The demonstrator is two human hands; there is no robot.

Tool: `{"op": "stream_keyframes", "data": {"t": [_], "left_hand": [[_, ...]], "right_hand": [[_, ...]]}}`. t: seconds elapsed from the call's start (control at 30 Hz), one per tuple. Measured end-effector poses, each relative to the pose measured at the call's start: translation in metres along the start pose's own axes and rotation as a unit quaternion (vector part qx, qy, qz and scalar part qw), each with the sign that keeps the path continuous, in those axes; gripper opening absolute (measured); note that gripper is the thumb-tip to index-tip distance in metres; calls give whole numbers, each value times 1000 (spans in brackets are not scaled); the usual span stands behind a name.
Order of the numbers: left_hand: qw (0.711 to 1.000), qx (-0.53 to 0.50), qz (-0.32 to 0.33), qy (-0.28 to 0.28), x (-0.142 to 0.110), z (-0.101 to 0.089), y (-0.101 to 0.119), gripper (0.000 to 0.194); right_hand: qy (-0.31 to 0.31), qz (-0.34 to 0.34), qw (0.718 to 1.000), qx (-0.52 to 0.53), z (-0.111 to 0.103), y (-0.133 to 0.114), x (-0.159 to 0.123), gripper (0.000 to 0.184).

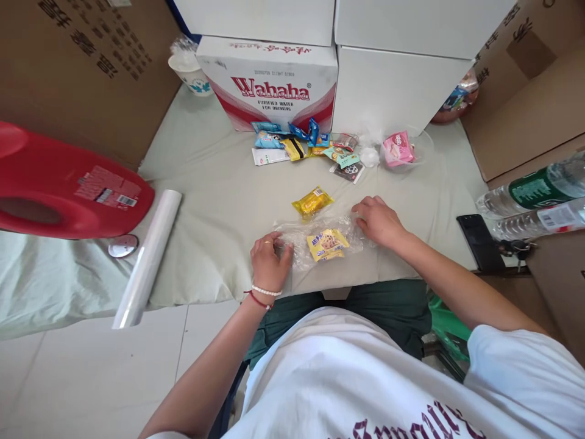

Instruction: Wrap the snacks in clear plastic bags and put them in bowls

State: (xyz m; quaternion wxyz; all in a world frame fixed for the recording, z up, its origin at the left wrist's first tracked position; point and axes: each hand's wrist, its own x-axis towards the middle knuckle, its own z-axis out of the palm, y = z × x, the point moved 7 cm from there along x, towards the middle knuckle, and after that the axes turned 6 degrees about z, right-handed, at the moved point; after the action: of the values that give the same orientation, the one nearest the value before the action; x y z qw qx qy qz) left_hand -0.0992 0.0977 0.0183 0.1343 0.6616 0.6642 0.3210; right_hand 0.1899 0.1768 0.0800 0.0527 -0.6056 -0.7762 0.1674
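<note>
One cookie-print packet, "Wahaha" box beyond.

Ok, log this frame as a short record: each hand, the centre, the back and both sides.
Left hand: at the left edge of the clear film
Right hand: at its right edge
Centre: pale yellow snack packet on the film; golden packet just beyond
Back: assorted snack packets, Wahaha box
Left side: red jug, film roll
Right side: phone, keys, clear bottles
</note>
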Motion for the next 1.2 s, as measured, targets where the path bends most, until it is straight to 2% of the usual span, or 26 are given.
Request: {"op": "stream_keyframes", "data": {"t": [0.07, 0.1, 0.17, 0.27, 0.37, 0.43, 0.47, 0.5, 0.57, 0.63, 0.7, 0.77, 0.83, 0.9, 0.93, 1.0, 1.07, 1.2], "left_hand": [[1000, -4, 14, 16, -3, -3, -1, 37], [1000, -5, 19, 24, -4, -5, -1, 37], [999, -1, 23, 43, -5, -11, 1, 36], [995, 13, 32, 97, -9, -32, 7, 37], [979, 39, 63, 192, -29, -66, 22, 33], [961, 59, 113, 244, -50, -84, 40, 31], [956, 65, 153, 241, -59, -86, 52, 32], [955, 67, 199, 211, -66, -82, 66, 35], [954, 70, 272, 102, -71, -59, 91, 42], [954, 85, 289, 2, -66, -31, 107, 49], [955, 106, 275, -41, -55, -10, 113, 50], [956, 120, 260, -58, -44, 3, 113, 48], [958, 123, 250, -63, -37, 7, 110, 45], [958, 121, 252, -58, -35, 6, 108, 43], [958, 121, 256, -53, -36, 4, 109, 42], [956, 124, 261, -45, -37, 1, 110, 42], [957, 130, 257, -41, -37, 0, 111, 41], [958, 132, 249, -47, -38, 4, 112, 40]], "right_hand": [[30, -62, 997, 15, -10, -22, -2, 33], [16, -104, 994, 41, -10, -35, -4, 34], [-53, -170, 981, 78, -1, -57, -6, 38], [-140, -175, 972, 66, 20, -69, -3, 34], [-155, -164, 972, 69, 34, -70, 0, 23], [-153, -169, 970, 86, 39, -70, 0, 21], [-151, -171, 969, 92, 41, -70, -1, 21], [-149, -173, 969, 98, 42, -71, -2, 21], [-147, -176, 967, 109, 43, -73, -4, 21], [-147, -173, 968, 110, 42, -74, -5, 20], [-148, -161, 971, 96, 40, -73, -4, 20], [-126, -151, 977, 83, 32, -70, 1, 20], [-58, -140, 986, 75, 18, -66, 10, 25], [8, -120, 991, 59, 7, -61, 21, 38], [21, -105, 993, 44, 6, -59, 27, 46], [4, -77, 997, 19, 12, -56, 39, 59], [-31, -57, 998, 15, 22, -56, 48, 60], [-71, -57, 995, 35, 25, -59, 55, 32]]}}
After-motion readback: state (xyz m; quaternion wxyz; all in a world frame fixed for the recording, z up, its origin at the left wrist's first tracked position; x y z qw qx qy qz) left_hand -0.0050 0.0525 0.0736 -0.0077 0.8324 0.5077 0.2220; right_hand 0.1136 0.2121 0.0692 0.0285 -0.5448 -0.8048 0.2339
